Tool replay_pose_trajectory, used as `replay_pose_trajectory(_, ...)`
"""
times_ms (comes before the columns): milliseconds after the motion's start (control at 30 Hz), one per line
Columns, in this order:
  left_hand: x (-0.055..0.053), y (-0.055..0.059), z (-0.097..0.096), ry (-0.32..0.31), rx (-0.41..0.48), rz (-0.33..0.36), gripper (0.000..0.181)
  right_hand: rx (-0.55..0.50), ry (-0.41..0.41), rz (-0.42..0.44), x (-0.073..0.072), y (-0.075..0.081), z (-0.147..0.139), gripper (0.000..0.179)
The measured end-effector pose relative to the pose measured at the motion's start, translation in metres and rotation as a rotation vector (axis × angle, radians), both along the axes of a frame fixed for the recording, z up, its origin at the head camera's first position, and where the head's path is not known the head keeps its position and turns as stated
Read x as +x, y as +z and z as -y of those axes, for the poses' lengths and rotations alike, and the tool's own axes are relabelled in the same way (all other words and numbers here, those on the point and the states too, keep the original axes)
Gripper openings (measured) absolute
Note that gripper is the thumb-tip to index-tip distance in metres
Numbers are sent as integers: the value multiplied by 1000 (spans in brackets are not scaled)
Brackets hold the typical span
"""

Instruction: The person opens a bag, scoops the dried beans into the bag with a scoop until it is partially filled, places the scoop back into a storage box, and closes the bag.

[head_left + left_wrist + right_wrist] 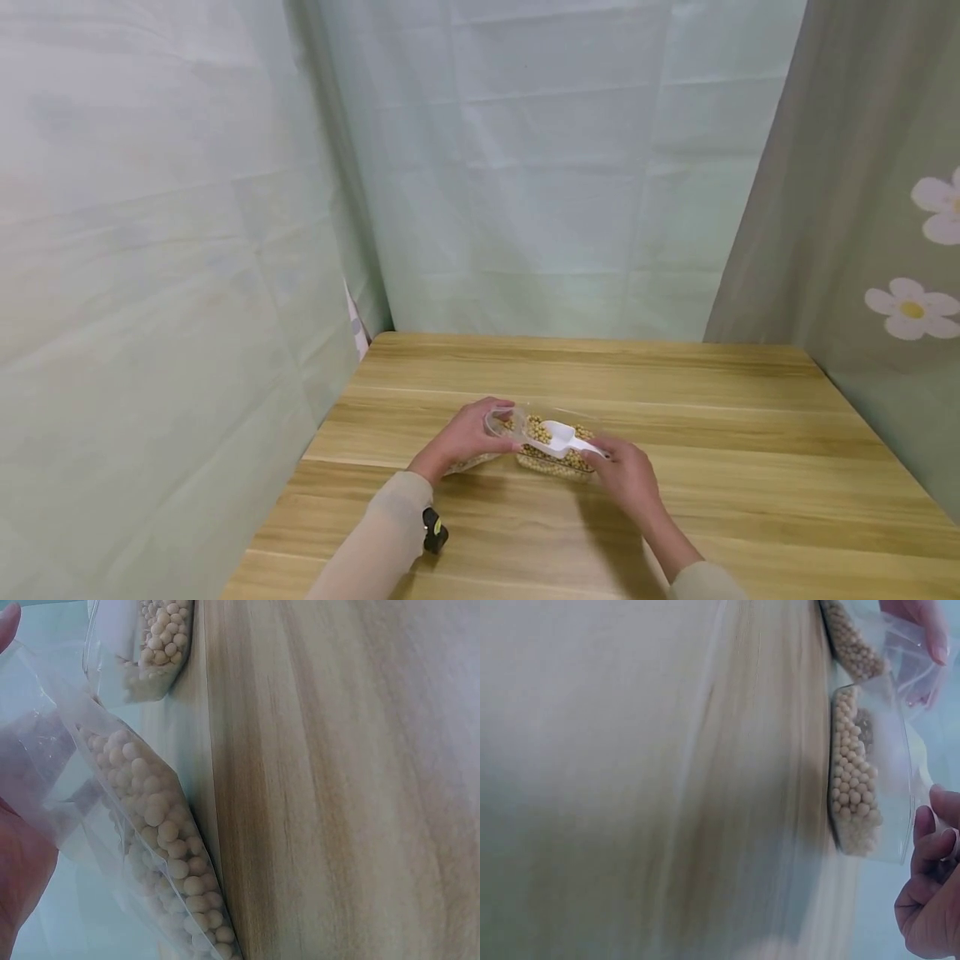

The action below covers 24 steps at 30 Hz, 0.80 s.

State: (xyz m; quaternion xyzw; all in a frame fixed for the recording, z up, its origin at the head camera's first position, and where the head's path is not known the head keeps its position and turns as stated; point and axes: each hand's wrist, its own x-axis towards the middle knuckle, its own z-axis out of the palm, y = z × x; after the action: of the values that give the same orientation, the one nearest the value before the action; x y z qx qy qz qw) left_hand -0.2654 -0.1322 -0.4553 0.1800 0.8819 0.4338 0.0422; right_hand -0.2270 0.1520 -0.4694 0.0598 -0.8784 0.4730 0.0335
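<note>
My left hand [474, 429] holds the mouth of a clear plastic bag [176, 855] by its rim. Pale round beans fill the lower part of this bag, which leans on the tabletop. Beside it stands a clear box [894, 817] partly filled with the same beans [855, 784]. In my right hand [628, 475] is the handle of a white scoop [558, 437], held above the box. Its bowl points left, toward the bag's mouth. Whether beans lie inside the scoop is hard to tell. The right wrist view mostly hides the scoop behind the box wall and fingers.
Under everything lies a wood-grain table [720, 492]. Pale cloth [540, 167] hangs behind the table, with more on the left. A grey curtain [840, 167] with white flowers hangs at the right. A small black device [434, 531] sits on the left wrist.
</note>
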Motion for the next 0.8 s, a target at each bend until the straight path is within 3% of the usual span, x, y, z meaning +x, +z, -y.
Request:
replay_pose_trajectory(300,1,1,0,-2,-7,8,81,-64,-24,16,5,5,-11,28)
replay_pose_trajectory(633,-2,1,-2,-7,0,8,80,-57,-28,33,6,26,-26,31)
replay_pose_trajectory(800,-5,0,-5,-8,-28,-3,79,-50,17,35,5,36,-22,32)
